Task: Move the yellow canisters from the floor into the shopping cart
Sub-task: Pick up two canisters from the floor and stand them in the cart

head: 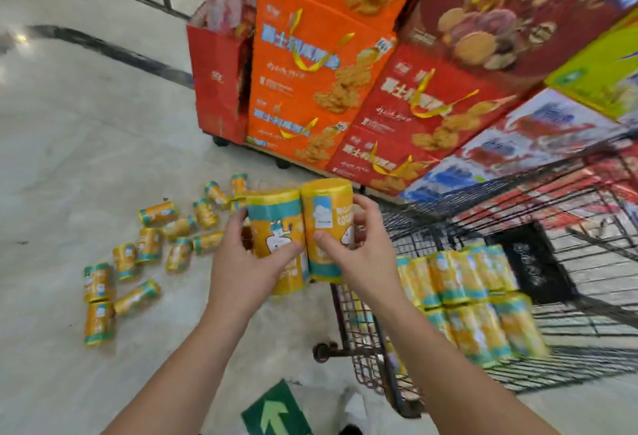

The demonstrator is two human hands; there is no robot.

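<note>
I hold two yellow canisters with teal bands upright in the air, side by side and touching. My left hand (241,262) grips the left canister (274,227); my right hand (362,248) grips the right canister (326,213). They hang just left of the shopping cart (569,199). Several yellow canisters in the cart (476,300) lie packed in rows at its near end. Several more canisters on the floor (148,244) lie scattered at the left, most on their sides.
Stacked orange and red biscuit gift boxes (310,72) rise behind the cart, with a red display stand (215,89) to their left. A green floor arrow sticker (274,414) lies near my feet. The pale marble floor (69,124) stretches to the left.
</note>
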